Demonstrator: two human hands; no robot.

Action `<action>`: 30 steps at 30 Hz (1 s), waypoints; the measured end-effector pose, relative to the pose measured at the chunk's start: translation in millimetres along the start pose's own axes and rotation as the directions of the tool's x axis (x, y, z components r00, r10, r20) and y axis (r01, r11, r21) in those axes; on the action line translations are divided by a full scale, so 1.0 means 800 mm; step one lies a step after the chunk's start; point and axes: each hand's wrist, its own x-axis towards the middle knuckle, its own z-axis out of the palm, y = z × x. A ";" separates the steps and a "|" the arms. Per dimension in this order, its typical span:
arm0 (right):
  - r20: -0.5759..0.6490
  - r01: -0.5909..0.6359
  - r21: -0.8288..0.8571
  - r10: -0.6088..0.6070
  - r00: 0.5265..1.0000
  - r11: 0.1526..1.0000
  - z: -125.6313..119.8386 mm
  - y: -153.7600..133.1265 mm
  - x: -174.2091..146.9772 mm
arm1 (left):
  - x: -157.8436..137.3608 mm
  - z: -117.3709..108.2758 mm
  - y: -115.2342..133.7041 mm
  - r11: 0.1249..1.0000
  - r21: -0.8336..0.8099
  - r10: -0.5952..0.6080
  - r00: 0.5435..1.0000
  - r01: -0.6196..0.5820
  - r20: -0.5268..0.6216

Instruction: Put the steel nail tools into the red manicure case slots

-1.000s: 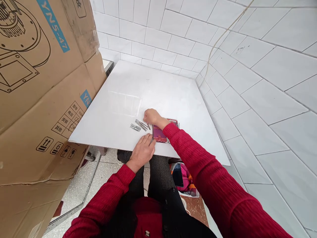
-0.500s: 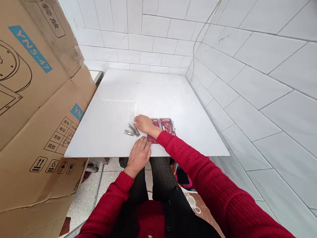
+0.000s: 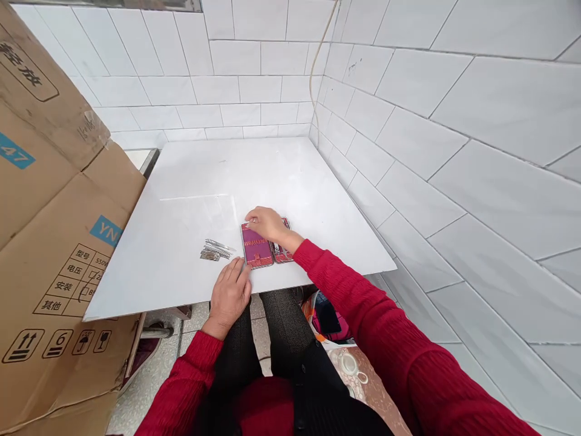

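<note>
An open manicure case (image 3: pixel 258 235) with a purple and red lining lies near the table's front edge. Metal tools, scissors (image 3: pixel 285 255) among them, sit in its right half. My right hand (image 3: pixel 267 223) is over the top of the case, thumb and fingers pinched together by the left half's upper edge. What they hold, if anything, is hidden. At the case's lower left corner, my left hand (image 3: pixel 230 290) rests on the table edge with fingers stretched out, the fingertips touching or almost touching the case. A small pile of metal manicure tools (image 3: pixel 215 249) lies left of the case.
The white table (image 3: pixel 181 175) meets tiled walls behind and on the right. A large cardboard box (image 3: pixel 59 212) stands along its left side. A cord (image 3: pixel 312 79) hangs in the corner. Below the table's right front are a bag (image 3: pixel 329 318) and a white cup (image 3: pixel 348 363).
My right hand has moved from beside the tool pile to above the case's left half, uncovering more of its lining. The view has turned to the right.
</note>
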 end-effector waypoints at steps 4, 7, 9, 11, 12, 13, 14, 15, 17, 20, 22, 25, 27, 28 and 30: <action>-0.039 -0.179 0.003 0.179 0.983 0.984 -0.055 0.078 -0.014 | 0.002 -0.009 0.002 0.999 -0.032 -0.034 0.999 0.034 -0.003; 0.043 -0.212 0.032 0.211 0.977 0.977 -0.073 0.110 -0.018 | 0.014 -0.022 0.003 0.996 -0.061 -0.070 0.998 0.069 -0.004; 0.107 -0.217 0.037 0.213 0.971 0.975 -0.074 0.116 -0.017 | 0.034 -0.030 0.002 0.997 -0.035 -0.069 0.998 0.069 -0.007; 0.149 -0.204 0.002 0.202 0.968 0.979 -0.070 0.115 -0.015 | 0.065 -0.033 -0.002 0.999 -0.005 -0.041 0.999 0.041 -0.002; 0.157 -0.189 -0.024 0.190 0.969 0.982 -0.067 0.114 -0.014 | 0.083 -0.032 -0.006 0.999 0.012 -0.037 0.999 0.037 0.002; 0.157 -0.171 -0.050 0.177 0.972 0.984 -0.065 0.113 -0.013 | 0.102 -0.028 -0.011 0.999 0.027 -0.045 0.999 0.045 0.003; 0.150 -0.154 -0.068 0.163 0.975 0.986 -0.063 0.112 -0.012 | 0.121 -0.023 -0.017 0.998 0.036 -0.058 0.998 0.058 0.015; 0.140 -0.139 -0.074 0.148 0.979 0.988 -0.061 0.113 -0.011 | 0.140 -0.016 -0.024 0.998 0.035 -0.063 0.997 0.061 0.050; 0.123 -0.109 -0.055 0.115 0.986 0.993 -0.060 0.117 -0.011 | 0.171 0.000 -0.038 0.997 0.026 -0.077 0.988 0.074 0.133; 0.113 -0.073 -0.029 0.076 0.991 0.997 -0.059 0.122 -0.013 | 0.197 0.024 -0.056 0.994 0.038 -0.109 0.969 0.103 0.223; 0.115 -0.061 -0.059 0.067 0.991 0.996 -0.060 0.123 -0.014 | 0.204 0.036 -0.065 0.995 0.008 -0.101 0.962 0.103 0.252; 0.110 -0.066 -0.101 0.077 0.991 0.993 -0.063 0.121 -0.015 | 0.204 0.048 -0.074 0.992 -0.089 -0.071 0.973 0.093 0.221; 0.107 -0.087 -0.100 0.097 0.989 0.991 -0.066 0.120 -0.015 | 0.203 0.053 -0.078 0.987 -0.130 -0.066 0.980 0.092 0.190; 0.105 -0.101 -0.098 0.111 0.988 0.990 -0.067 0.120 -0.014 | 0.203 0.055 -0.080 0.986 -0.140 -0.063 0.980 0.090 0.187; 0.097 -0.130 -0.091 0.138 0.986 0.987 -0.069 0.120 -0.013 | 0.204 0.057 -0.082 0.985 -0.150 -0.052 0.980 0.082 0.194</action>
